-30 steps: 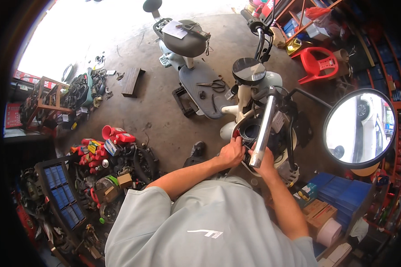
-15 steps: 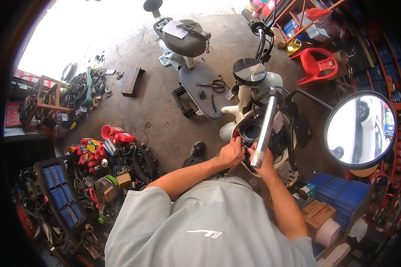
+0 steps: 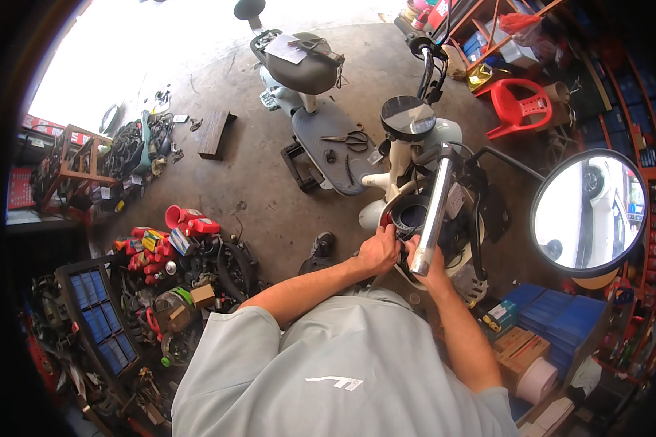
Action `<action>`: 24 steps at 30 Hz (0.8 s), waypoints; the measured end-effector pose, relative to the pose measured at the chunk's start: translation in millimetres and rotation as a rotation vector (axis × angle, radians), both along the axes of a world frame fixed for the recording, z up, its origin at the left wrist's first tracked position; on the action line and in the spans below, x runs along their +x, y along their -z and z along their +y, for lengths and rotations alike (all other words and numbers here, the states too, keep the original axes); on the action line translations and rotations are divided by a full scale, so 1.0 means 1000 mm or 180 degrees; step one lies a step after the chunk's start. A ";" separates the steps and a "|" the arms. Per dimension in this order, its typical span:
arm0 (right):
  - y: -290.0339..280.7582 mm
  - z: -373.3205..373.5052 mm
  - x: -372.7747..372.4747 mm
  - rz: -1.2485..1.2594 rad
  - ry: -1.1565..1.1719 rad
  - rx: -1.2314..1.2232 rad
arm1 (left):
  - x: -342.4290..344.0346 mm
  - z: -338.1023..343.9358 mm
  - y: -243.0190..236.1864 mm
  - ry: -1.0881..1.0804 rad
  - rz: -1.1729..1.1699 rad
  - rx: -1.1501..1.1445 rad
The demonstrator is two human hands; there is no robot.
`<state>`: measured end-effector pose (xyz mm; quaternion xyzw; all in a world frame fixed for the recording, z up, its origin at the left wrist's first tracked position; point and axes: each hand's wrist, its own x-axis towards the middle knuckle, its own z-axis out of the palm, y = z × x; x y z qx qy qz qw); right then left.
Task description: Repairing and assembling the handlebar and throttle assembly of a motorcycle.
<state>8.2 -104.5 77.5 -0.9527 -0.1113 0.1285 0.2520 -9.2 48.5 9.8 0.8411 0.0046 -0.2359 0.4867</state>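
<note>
Both my hands work close together at the front of a pale electric scooter (image 3: 399,164). My left hand (image 3: 379,251) is closed, its fingertips pinched beside the dark round opening (image 3: 413,214) in the scooter's front. Just to the right, my right hand (image 3: 433,268) has its fingers curled in toward the left one, partly hidden behind the bare metal handlebar tube (image 3: 436,215). What lies between the fingers is too small and dark to make out. On the grey footboard (image 3: 319,160) rest scissors (image 3: 355,140) and small black parts.
A round mirror (image 3: 589,211) juts out at right. Red bottles (image 3: 153,255) and loose parts are heaped on the floor at left. Blue bins (image 3: 561,320) and cardboard boxes (image 3: 521,349) stand at lower right. Farther off are a red chair (image 3: 519,108) and a wooden stool (image 3: 215,134).
My hands have stayed almost in place at the scooter's front. More of a teal box among the things at lower right shows now.
</note>
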 end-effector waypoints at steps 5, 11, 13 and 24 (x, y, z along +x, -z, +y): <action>0.021 -0.020 -0.006 0.0292 0.0261 0.0375 | 0.001 -0.002 0.000 -0.0004 -0.0055 -0.0022; -0.051 -0.062 0.008 0.1790 0.0676 0.0991 | -0.005 0.004 0.043 -0.0252 -0.0312 -0.0795; -0.069 -0.095 -0.013 0.2431 0.0952 0.0769 | -0.004 0.002 0.070 -0.0368 0.0264 -0.1491; -0.105 -0.184 -0.091 0.3909 0.1747 0.1223 | -0.001 0.008 0.078 -0.0520 0.0775 -0.2661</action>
